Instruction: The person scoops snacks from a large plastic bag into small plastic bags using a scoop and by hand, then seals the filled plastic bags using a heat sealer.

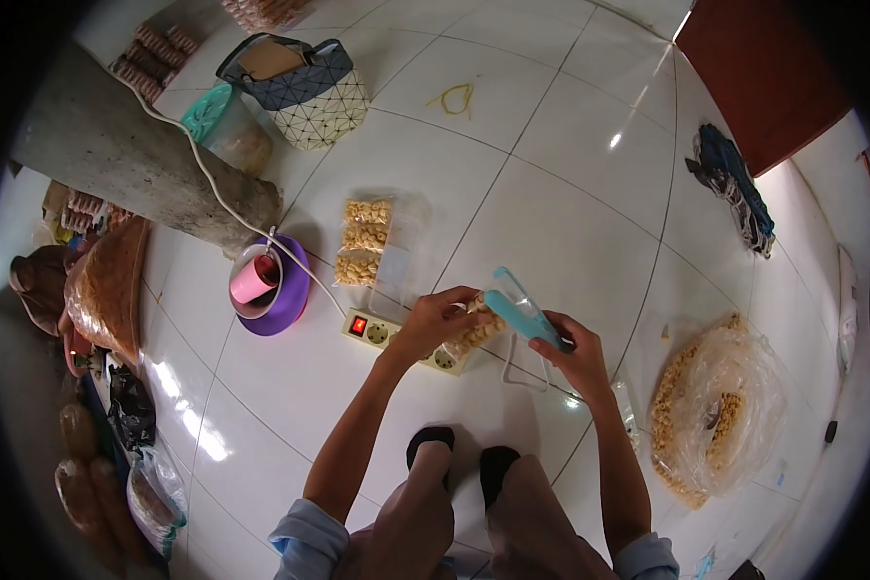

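My left hand [429, 325] is closed around a small clear bag of snacks [479, 331], filled with pale golden pieces. In my right hand [580, 358] is a light-blue handheld bag sealer [524, 317], its narrow jaws at the bag's upper right edge. I cannot tell whether the jaws are clamped on the plastic. A white cord loops below the sealer. Beneath my left hand lies a cream power strip [377, 334] with a lit red switch. Just beyond it, several filled snack packs [362, 239] lie in a row on the tiles.
At right sits a large open plastic bag of loose snacks [681, 416]. On the left, a purple basin [295, 302] holds a bowl and pink cup [253, 280], beside a concrete pillar [155, 174]. A patterned handbag [319, 106] and a teal-lidded tub [224, 130] stand farther back.
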The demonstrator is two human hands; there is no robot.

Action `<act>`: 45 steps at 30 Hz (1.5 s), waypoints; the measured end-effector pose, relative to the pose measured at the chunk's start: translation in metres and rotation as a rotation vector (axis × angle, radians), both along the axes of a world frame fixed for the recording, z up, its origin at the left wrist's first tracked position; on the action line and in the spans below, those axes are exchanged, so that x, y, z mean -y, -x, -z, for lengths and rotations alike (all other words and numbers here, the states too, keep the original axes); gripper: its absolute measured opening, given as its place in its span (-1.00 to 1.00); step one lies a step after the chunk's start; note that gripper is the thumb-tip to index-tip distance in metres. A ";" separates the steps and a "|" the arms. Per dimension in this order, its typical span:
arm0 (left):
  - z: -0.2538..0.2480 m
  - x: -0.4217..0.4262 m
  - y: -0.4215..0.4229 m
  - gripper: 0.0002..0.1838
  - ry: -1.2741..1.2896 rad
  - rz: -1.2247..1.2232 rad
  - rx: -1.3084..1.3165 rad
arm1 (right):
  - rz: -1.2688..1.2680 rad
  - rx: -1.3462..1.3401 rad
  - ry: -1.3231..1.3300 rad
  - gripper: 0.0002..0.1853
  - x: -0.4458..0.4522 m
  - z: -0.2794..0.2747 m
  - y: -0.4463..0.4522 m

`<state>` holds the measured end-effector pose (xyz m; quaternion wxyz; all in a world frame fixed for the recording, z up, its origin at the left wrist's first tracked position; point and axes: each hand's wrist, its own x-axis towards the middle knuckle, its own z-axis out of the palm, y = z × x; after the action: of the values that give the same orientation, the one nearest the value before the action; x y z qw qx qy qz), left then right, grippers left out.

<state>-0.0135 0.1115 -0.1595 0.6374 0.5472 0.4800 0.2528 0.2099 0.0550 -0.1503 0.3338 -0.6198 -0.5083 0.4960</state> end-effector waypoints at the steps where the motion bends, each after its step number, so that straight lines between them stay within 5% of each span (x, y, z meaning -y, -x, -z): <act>1: 0.003 0.001 -0.001 -0.61 -0.026 0.005 -0.004 | 0.005 0.001 0.002 -0.50 0.000 0.000 0.000; 25: 0.006 0.003 -0.003 -0.61 -0.028 0.001 -0.034 | 0.086 0.026 -0.044 -0.69 0.000 0.013 0.007; 45: 0.015 0.002 0.000 -0.61 -0.074 -0.034 -0.053 | 0.026 -0.070 -0.014 -0.55 0.000 0.021 0.004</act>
<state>-0.0131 0.1094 -0.1741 0.5996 0.5686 0.4962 0.2665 0.2063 0.0549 -0.1717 0.3621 -0.6063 -0.4918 0.5094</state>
